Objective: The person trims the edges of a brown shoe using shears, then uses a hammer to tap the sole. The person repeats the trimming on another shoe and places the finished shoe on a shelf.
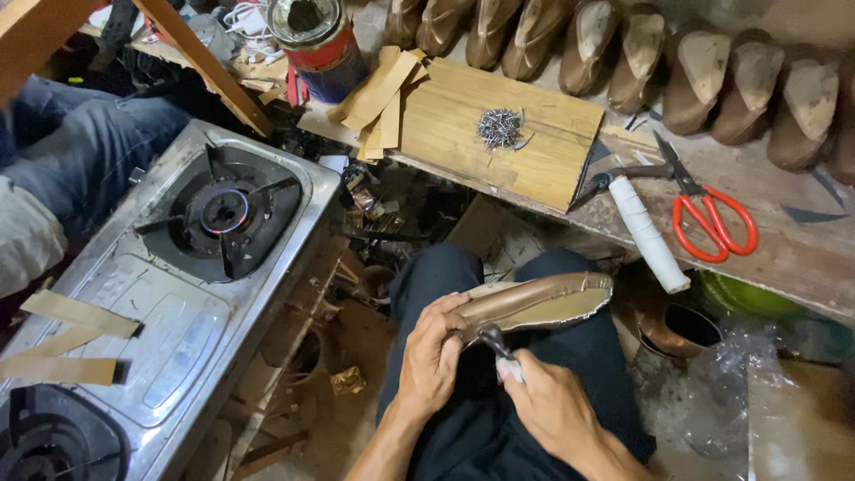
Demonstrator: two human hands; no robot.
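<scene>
Left hand (434,352) is wrapped around the back end of the shoe (534,303), which sits over the lap. Right hand (554,405) grips pliers (492,339) biting the edge. Looks like pulling the upper tight; next pull needs a firm, even tug. Nails (499,127) wait on the board (499,134), well apart.

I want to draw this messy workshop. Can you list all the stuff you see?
shoe: one, brown, on the lap
pliers: one, dark, gripping the shoe edge
gas stove: one, silver, left, burner lit
shoe lasts: a row, brown, top
nails: one pile, grey, on the wooden board
scissors: one, red handles, right
white roll: one, beside scissors
tin can: one, red and blue, top
left hand: holds shoe
right hand: holds pliers
</scene>
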